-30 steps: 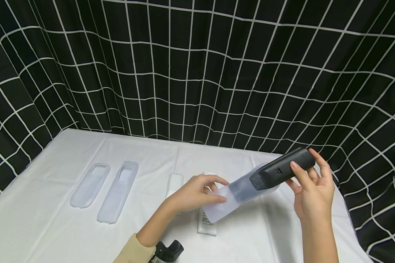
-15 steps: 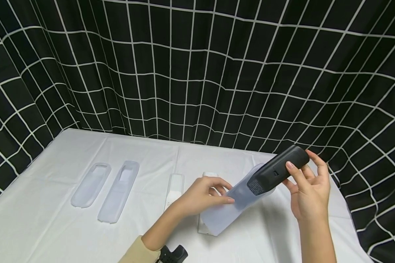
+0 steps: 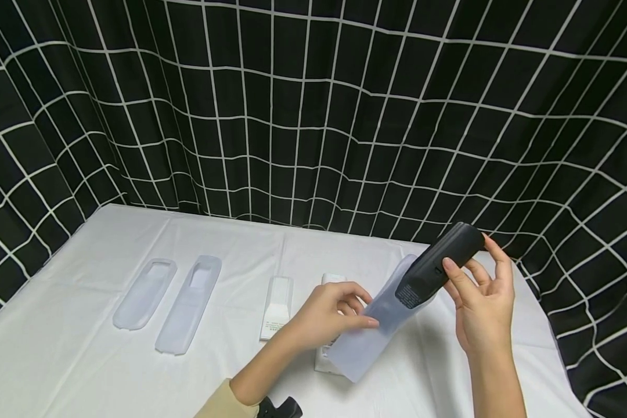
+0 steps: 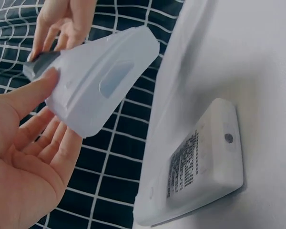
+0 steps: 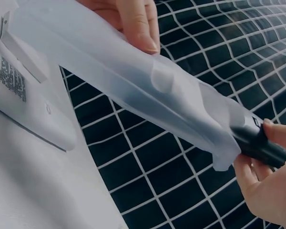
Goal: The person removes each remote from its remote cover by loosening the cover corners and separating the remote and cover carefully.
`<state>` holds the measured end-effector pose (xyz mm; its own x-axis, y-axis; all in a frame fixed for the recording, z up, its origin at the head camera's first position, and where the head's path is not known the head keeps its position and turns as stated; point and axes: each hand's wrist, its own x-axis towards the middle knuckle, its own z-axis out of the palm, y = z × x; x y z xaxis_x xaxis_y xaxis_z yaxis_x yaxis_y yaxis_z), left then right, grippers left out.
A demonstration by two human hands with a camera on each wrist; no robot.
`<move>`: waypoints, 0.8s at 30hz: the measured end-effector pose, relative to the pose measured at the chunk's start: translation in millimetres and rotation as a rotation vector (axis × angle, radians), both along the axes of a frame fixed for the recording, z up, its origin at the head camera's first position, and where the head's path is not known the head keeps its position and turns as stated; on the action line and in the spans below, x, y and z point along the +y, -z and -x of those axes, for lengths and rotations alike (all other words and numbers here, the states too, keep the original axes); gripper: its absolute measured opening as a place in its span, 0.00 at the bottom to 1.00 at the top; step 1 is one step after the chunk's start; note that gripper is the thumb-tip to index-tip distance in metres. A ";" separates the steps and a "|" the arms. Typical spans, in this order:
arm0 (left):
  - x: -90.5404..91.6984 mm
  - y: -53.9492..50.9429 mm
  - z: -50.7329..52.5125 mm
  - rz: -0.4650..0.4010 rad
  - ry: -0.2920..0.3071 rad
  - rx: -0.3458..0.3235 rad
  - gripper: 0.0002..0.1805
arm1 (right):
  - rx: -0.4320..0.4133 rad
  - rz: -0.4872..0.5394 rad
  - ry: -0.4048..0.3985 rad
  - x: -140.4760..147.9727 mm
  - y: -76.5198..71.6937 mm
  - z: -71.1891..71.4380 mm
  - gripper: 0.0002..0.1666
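My right hand [image 3: 483, 307] grips the upper end of a black remote control [image 3: 449, 255], thumb on its back cover. The remote's lower part sits inside a translucent, frosted sleeve-like remote cover [image 3: 366, 342], which slants down to the left above the table. Near its middle, my left hand [image 3: 326, 316] pinches that cover between thumb and fingers. In the left wrist view the cover's near end shows an oval window [image 4: 117, 78]. Seen from the right wrist, the dark remote [image 5: 264, 145] sticks out of the cover's mouth, and the rest shows dimly through it.
Two similar translucent covers [image 3: 189, 305] lie side by side on the left of the white-clothed table [image 3: 83, 366]. A white remote [image 3: 278, 305] lies mid-table, and another white remote [image 3: 333, 280] lies partly hidden under the left hand. A black gridded curtain [image 3: 313, 116] hangs behind.
Both hands have drawn closer together, the right moving left and the left slightly right. The remote and cover now tilt more steeply, the cover's free end lower.
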<state>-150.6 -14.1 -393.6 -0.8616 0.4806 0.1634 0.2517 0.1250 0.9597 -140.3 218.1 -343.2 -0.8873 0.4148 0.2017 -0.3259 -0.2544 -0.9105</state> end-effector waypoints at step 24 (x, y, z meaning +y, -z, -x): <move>0.4 -4.7 -0.3 -0.040 0.078 -0.044 0.20 | 0.146 0.255 0.030 17.8 -7.3 -0.5 0.38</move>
<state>-150.3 -13.7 -389.0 -0.8286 0.5403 0.1468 0.2168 0.0679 0.9739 -139.8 235.9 -335.9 -0.8430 0.4942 0.2126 -0.4599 -0.4570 -0.7614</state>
